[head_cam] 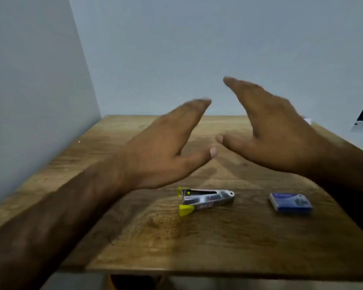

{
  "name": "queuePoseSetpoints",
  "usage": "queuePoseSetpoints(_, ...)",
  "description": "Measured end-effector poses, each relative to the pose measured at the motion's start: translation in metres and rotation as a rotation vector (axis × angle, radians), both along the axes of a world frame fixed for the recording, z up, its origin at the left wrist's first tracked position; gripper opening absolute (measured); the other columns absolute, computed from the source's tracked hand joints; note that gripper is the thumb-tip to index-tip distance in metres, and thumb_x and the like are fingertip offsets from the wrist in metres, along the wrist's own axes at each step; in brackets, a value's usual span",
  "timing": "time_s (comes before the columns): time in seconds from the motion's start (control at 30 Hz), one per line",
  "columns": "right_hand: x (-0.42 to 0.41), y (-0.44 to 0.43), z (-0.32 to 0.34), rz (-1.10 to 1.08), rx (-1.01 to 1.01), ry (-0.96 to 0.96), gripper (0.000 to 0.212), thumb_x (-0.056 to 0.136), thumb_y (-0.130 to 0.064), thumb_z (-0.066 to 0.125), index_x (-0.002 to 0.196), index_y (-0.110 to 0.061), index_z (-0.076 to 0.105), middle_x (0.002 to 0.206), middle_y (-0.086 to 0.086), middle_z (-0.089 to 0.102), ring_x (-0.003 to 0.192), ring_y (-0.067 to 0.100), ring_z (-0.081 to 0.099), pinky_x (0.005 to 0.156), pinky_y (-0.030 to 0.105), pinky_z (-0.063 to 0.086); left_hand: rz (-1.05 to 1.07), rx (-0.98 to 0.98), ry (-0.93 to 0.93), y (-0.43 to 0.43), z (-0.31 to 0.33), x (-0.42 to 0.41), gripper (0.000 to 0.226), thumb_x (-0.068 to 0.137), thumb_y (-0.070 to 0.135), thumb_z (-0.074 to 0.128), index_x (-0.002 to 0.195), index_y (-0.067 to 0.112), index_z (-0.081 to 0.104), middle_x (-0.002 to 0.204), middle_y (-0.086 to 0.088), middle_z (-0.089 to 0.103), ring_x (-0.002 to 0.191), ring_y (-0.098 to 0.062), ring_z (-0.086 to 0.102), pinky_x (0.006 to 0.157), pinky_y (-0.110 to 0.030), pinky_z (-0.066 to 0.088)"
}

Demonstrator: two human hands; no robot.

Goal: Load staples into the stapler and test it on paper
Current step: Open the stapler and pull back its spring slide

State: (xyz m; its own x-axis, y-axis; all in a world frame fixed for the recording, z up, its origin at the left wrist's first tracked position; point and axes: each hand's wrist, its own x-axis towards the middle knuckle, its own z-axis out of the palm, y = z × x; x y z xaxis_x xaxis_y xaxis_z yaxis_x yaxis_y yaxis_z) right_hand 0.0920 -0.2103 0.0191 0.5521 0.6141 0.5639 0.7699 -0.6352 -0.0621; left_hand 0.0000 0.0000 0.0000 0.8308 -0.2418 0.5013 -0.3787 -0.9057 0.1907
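Dim, even light; soft, motion-blurred fingers (199, 103); wide-angle bending at edges.

Both hands are raised with fingers straight and close together, holding nothing. The left hand (164, 151) and the right hand (268, 130) angle toward each other (backs to the camera), thumb tips nearly meeting; both forearms are bare.

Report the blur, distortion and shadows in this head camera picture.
Head view: the left hand and right hand smear at the fingertips; the stapler and blue staple box are soft, print unreadable. Head view: the wide lens tilts the wall corner and splays the table edges. Head view: even light, faint hand shadows on the wood beyond the stapler.
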Motion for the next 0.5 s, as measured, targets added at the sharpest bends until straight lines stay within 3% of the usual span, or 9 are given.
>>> queuePoseSetpoints(0.07,0.001,0.000,-0.007,0.138,-0.018,0.278,0.079,0.081,-0.066,0.062,0.152,-0.043,0.036,0.153,-0.018,0.048,0.138,0.001,0.044,0.113,0.035,0.038,-0.107,-0.091,0.169,0.003,-0.007,-0.003,0.078,0.094,0.057,0.057,0.160,0.029,0.027,0.162,0.015,0.037,0.145,0.005,0.032,0.120,-0.021,0.027)
queuePoseSetpoints(0.13,0.003,-0.002,-0.013,0.216,-0.128,0.504,0.063,0.076,-0.072,0.063,0.133,-0.046,0.058,0.125,-0.024,0.067,0.113,-0.008,0.060,0.095,0.030,0.051,-0.130,-0.090,0.245,0.010,-0.018,-0.007,0.076,0.087,0.058,0.061,0.154,0.030,0.038,0.143,0.015,0.054,0.131,0.001,0.049,0.110,-0.031,0.043)
queuePoseSetpoints(0.23,0.008,0.002,-0.015,0.313,-0.285,0.761,0.048,0.071,-0.069,0.071,0.111,-0.042,0.071,0.099,-0.013,0.077,0.091,0.003,0.071,0.081,0.031,0.058,-0.138,-0.091,0.325,0.017,-0.031,-0.008,0.068,0.081,0.056,0.069,0.140,0.028,0.052,0.119,0.014,0.060,0.108,-0.009,0.061,0.092,-0.038,0.052)
queuePoseSetpoints(0.37,0.012,0.021,-0.007,0.391,-0.471,0.874,0.039,0.071,-0.061,0.081,0.102,-0.038,0.074,0.093,-0.010,0.078,0.085,0.005,0.072,0.073,0.029,0.054,-0.195,-0.096,0.367,0.024,-0.032,-0.004,0.045,0.075,0.055,0.078,0.109,0.037,0.055,0.095,0.012,0.058,0.082,-0.014,0.060,0.068,-0.038,0.052)
queuePoseSetpoints(0.5,0.021,0.041,-0.010,0.435,-0.577,0.917,0.033,0.069,-0.050,0.088,0.093,-0.032,0.073,0.083,-0.013,0.074,0.072,-0.001,0.066,0.066,0.023,0.050,-0.242,-0.048,0.377,0.027,-0.034,0.001,0.033,0.078,0.054,0.076,0.090,0.029,0.058,0.088,0.011,0.052,0.081,-0.012,0.054,0.066,-0.034,0.047)
